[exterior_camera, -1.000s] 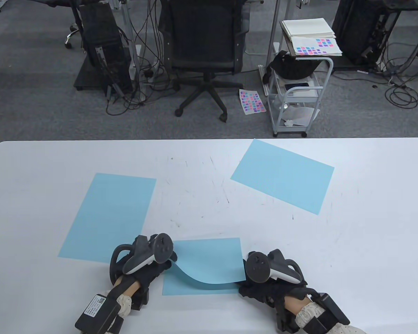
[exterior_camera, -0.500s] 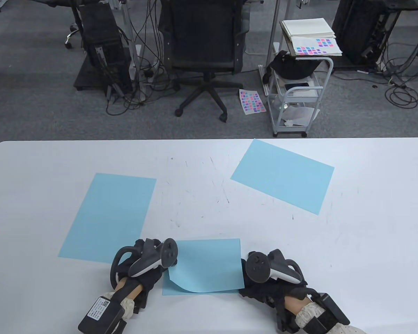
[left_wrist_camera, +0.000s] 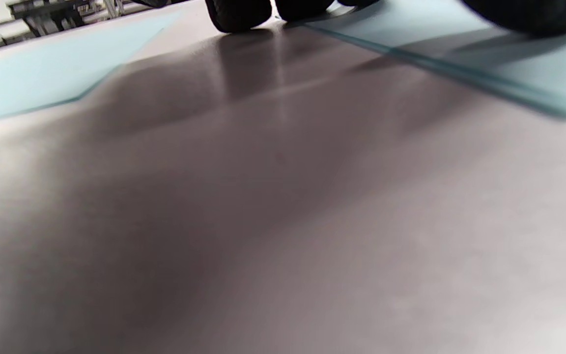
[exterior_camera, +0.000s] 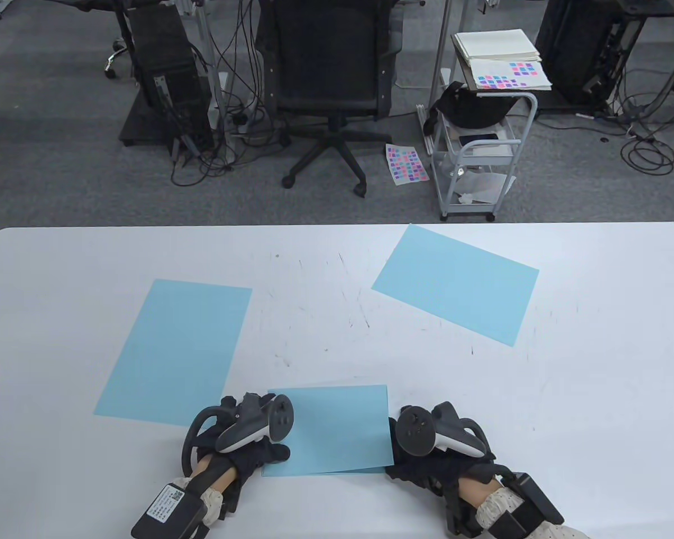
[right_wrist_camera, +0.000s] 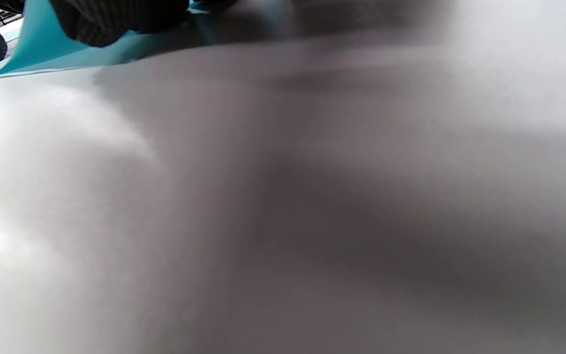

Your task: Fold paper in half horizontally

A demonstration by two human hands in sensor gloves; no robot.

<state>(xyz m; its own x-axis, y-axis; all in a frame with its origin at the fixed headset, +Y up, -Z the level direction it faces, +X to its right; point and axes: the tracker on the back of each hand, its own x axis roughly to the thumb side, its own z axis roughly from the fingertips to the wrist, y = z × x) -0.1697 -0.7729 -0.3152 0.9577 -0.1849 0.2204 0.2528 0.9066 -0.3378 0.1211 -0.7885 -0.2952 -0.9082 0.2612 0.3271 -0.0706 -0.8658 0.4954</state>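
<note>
Black gloves on left hand (exterior_camera: 246, 456) and right hand (exterior_camera: 427, 466), grey-white trackers, knitted cuffs

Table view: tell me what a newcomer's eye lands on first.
The folded blue sheet at the table's near edge, with the gloved left hand and right hand at its two sides. Next, two flat blue sheets: one at left, one angled at far right.

The folded paper (exterior_camera: 337, 429) lies at the near edge of the table (exterior_camera: 595, 393), between the left hand (exterior_camera: 241, 443) on its left edge and the right hand (exterior_camera: 427, 455) at its right edge. A flat sheet (exterior_camera: 174, 351) lies to the left, another sheet (exterior_camera: 455, 283) farther back right. Behind the table stand an office chair (exterior_camera: 328, 73) and a cart (exterior_camera: 477, 151).
</note>
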